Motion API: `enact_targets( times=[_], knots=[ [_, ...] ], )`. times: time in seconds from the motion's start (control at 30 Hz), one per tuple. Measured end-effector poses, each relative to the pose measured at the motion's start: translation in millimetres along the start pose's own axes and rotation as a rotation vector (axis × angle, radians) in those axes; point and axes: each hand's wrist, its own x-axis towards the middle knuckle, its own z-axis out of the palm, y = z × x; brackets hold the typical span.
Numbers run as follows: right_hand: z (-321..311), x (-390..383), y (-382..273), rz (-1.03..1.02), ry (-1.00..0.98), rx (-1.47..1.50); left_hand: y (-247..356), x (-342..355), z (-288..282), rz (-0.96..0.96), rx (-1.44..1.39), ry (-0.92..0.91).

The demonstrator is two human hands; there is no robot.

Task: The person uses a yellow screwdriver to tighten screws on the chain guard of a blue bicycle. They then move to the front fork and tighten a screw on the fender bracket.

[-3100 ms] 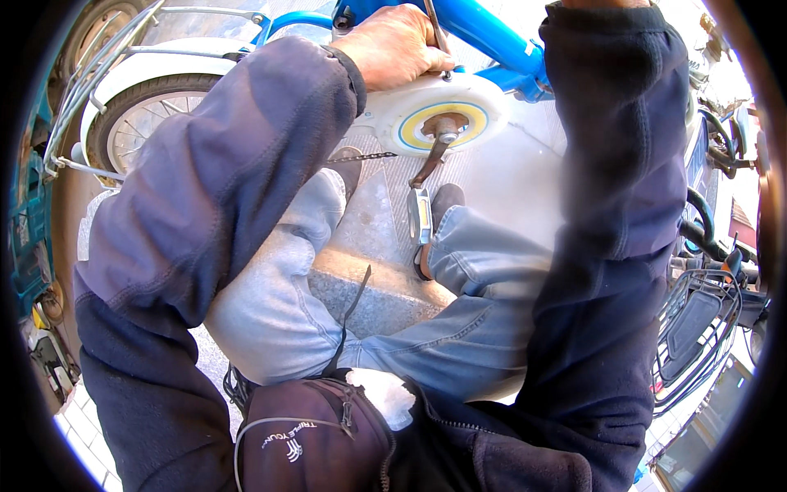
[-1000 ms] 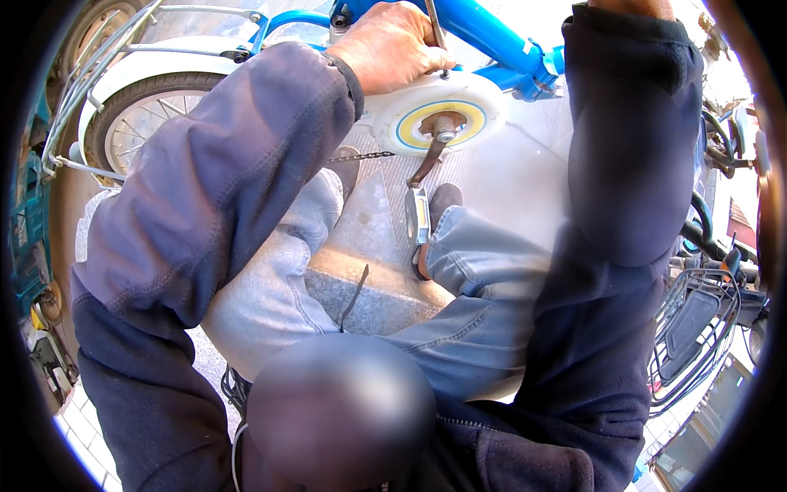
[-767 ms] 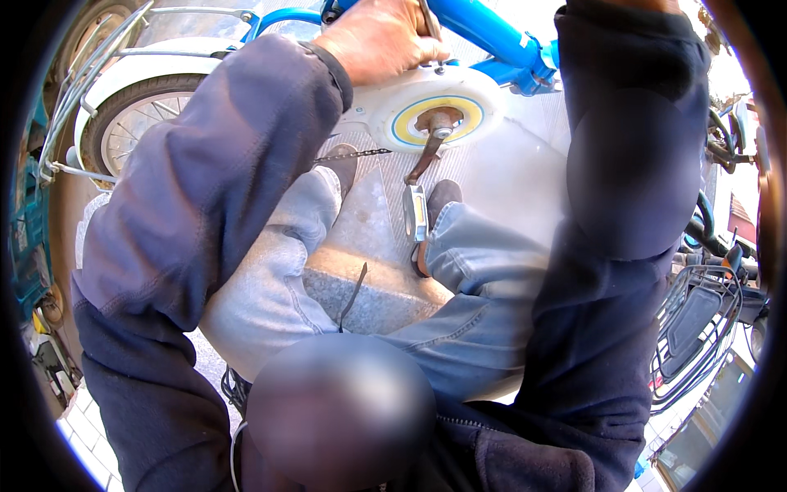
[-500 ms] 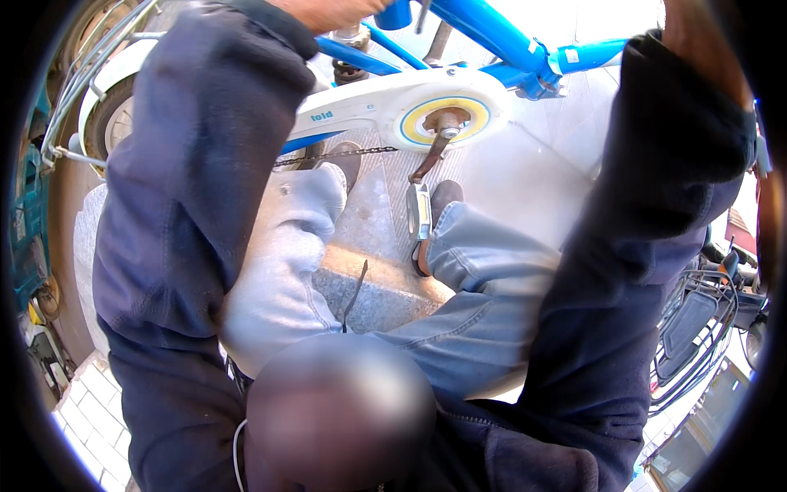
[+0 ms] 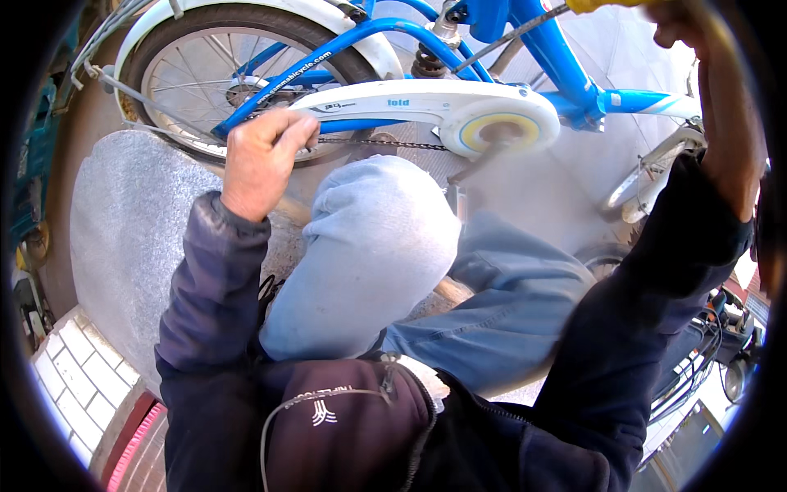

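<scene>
Left hand [image 5: 262, 160] curls closed on the thin metal chain [image 5: 373, 143] just below the smooth white chain guard [image 5: 426, 107]; right hand's [image 5: 697, 25] grip can't be told

Outdoor pavement: blue bicycle [image 5: 525, 49], paving tiles [image 5: 74, 385].

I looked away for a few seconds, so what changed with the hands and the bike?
The left hand left the spot above the chain guard and came down to the chain by the rear wheel. The right hand stays raised at the top edge. The bike stayed put, knees still bent before it.
</scene>
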Motion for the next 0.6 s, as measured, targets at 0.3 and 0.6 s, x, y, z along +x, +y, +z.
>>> enact_targets(
  times=[0.3,0.6],
  knots=[
    [1.2,-1.5,-2.4,0.106,-0.002,-0.014,2.5,-0.4,40.8,0.225,0.052,0.064],
    [0.6,-5.1,19.3,-0.013,-0.037,-0.093,-8.3,30.5,66.3,0.465,0.309,0.169]
  ],
)
